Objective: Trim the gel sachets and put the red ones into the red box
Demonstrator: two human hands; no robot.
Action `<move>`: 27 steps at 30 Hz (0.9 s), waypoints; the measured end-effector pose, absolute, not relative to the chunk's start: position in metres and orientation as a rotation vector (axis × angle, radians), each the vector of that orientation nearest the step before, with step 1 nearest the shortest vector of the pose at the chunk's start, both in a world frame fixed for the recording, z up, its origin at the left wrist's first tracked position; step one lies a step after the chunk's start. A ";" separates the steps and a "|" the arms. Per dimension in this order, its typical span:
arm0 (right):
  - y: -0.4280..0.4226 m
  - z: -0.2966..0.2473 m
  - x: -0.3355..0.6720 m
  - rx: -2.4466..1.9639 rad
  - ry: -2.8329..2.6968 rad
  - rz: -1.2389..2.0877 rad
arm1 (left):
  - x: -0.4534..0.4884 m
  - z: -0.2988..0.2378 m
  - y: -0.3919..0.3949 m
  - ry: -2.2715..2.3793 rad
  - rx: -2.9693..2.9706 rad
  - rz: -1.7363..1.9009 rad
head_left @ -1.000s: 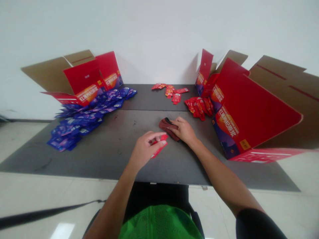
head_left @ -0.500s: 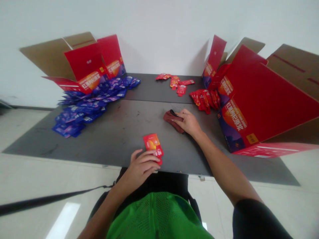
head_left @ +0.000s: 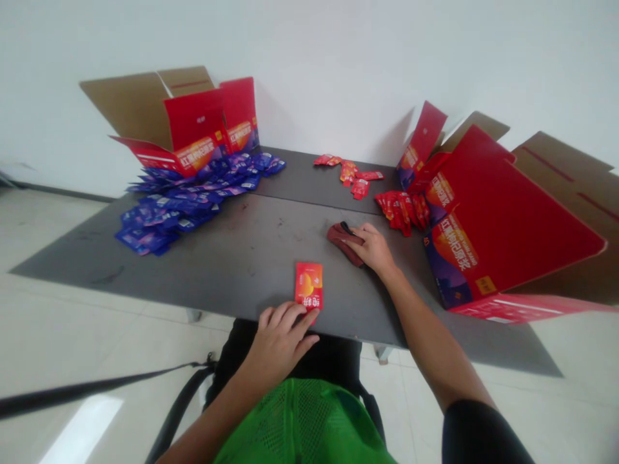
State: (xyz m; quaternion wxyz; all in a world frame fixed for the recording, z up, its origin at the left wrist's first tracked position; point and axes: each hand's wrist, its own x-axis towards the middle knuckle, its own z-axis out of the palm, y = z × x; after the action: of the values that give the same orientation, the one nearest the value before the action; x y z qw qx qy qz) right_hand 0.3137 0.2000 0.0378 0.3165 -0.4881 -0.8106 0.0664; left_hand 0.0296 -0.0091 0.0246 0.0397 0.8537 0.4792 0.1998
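Observation:
My left hand rests at the table's front edge, its outstretched fingertips on the lower end of a red sachet. The sachet lies flat with its orange picture and white lettering facing up. To the right, my right hand is closed on a folded brown cloth, pressed against the tabletop. A black strip shows along the cloth's upper edge, and part of the cloth is hidden under the fingers.
Blue sachets are heaped before an open red carton on the left. Red sachets lie beside a large open carton on the right. Several loose red sachets lie along the back of the grey table.
The red sachet has turned from a slant to nearly straight, with my left fingers still on its lower end. My right hand keeps hold of the cloth. The camera view has shifted slightly.

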 end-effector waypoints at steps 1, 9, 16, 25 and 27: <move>0.200 0.040 0.314 -1.287 -2.122 0.160 | 0.027 0.025 -0.010 1.463 2.617 0.635; 0.132 0.082 0.252 -1.037 -2.169 0.103 | 0.018 0.016 -0.015 1.366 2.582 0.959; 0.108 0.048 0.222 -0.967 -2.536 0.116 | 0.014 0.002 -0.012 1.277 2.553 1.015; 0.101 0.073 0.228 -1.134 -2.326 0.068 | 0.012 0.003 -0.012 1.283 2.487 1.036; 0.080 0.065 0.213 -1.014 -2.463 0.117 | 0.011 0.004 -0.012 1.288 2.480 1.054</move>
State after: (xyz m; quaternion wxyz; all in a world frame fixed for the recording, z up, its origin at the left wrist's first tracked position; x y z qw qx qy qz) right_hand 0.2128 0.0801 0.0649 0.2356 -0.3698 -0.8978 0.0427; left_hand 0.0114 -0.0123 0.0036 0.0775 0.8278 0.4298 0.3520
